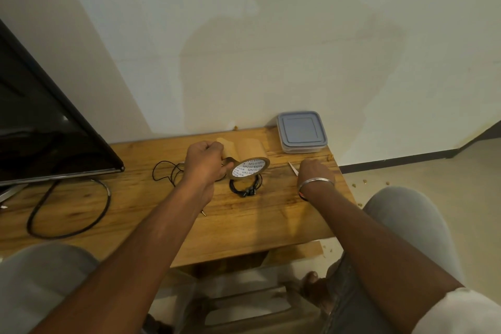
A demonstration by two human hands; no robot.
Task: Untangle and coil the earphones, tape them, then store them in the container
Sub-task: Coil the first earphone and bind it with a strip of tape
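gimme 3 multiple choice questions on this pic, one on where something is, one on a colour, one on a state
1. Where is the container?
A) far right corner of the table
B) on the floor
C) in a hand

2. What colour is the tape?
A) green
B) brown
C) red

3. The container's lid is:
A) off
B) on
C) half off

Answers:
1 A, it sits by the wall at the table's far right corner.
2 B, the roll is brown round a white printed core.
3 B, the lid lies flat and covers the container.
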